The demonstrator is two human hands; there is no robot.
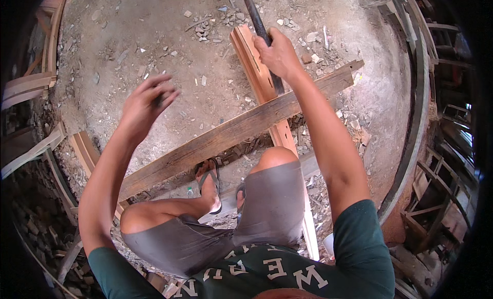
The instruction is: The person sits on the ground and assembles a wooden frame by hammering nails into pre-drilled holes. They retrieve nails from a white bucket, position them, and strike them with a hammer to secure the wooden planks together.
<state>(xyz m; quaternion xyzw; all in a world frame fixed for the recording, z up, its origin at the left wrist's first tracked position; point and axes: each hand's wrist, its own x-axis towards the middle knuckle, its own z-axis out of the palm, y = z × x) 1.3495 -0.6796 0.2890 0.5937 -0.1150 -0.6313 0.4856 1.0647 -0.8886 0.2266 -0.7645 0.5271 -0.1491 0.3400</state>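
Note:
My right hand is closed around the dark shaft of a hammer; its top end reaches the upper edge of the view. Below the hand, the shaft's lower end lies over a reddish grooved wooden beam. A weathered plank rests across that beam, running from lower left to upper right, with a notch at its far right end. My left hand is raised to the left, above the floor and apart from the plank. Its fingers are blurred but spread, and I make out nothing in them.
Stone chips and wood scraps litter the dirt floor. Wooden frames stand at the far left, and another grooved timber ends by my left arm. A long curved edge runs down the right, with stacked wood beyond. My sandalled foot is just behind the plank.

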